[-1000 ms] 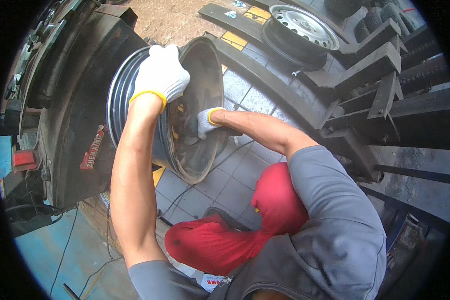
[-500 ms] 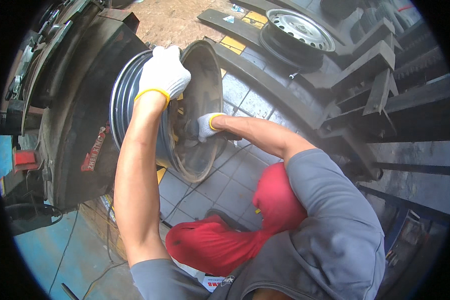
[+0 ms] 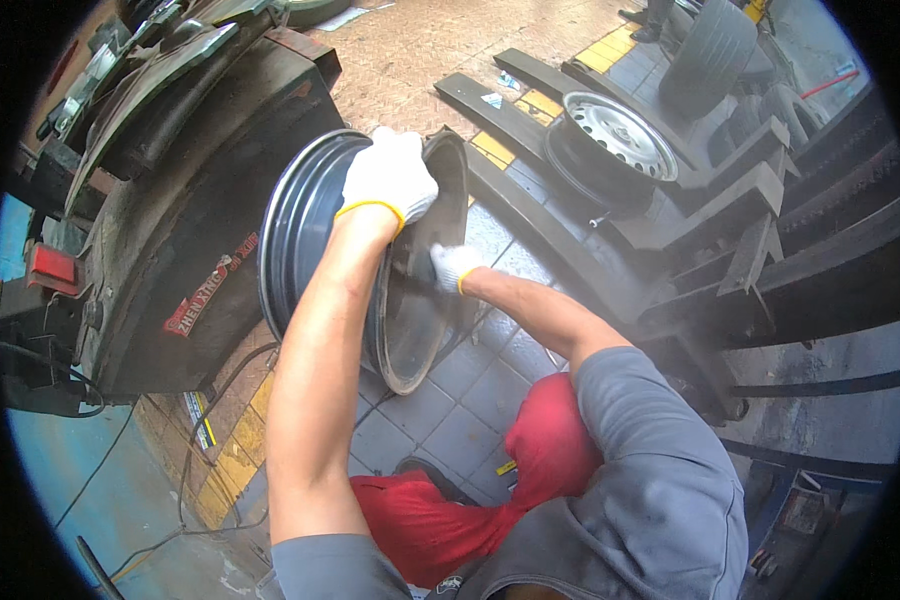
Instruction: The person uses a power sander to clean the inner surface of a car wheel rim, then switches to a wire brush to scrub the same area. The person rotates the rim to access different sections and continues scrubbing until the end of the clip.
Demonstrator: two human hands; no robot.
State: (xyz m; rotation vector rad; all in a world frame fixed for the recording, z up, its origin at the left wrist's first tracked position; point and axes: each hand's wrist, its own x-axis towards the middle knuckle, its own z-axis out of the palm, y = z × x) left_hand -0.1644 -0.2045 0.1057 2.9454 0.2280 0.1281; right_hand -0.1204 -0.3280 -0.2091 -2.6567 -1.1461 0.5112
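A black steel wheel rim (image 3: 305, 235) stands on edge in front of me, its dusty, worn open side turned to the right. My left hand (image 3: 390, 182), in a white knit glove with a yellow cuff, is closed over the top of the rim. My right hand (image 3: 455, 268), gloved alike, is at the open side of the rim. Its fingers look curled and are slightly blurred. A smeared patch shows beside them inside the rim; what the hand holds, if anything, I cannot make out.
At left stands a bulky dark machine (image 3: 160, 230) with a red pedal (image 3: 52, 266). A silver-faced wheel (image 3: 620, 135) lies beyond long metal beams (image 3: 550, 230). Tires (image 3: 710, 55) stand at the far right, near a metal frame (image 3: 740, 230). A hose (image 3: 195, 450) crosses the floor.
The whole view has shifted, so the rim appears lower and farther right. My right hand has moved up and outward along the rim's open side. My left hand keeps its hold on top.
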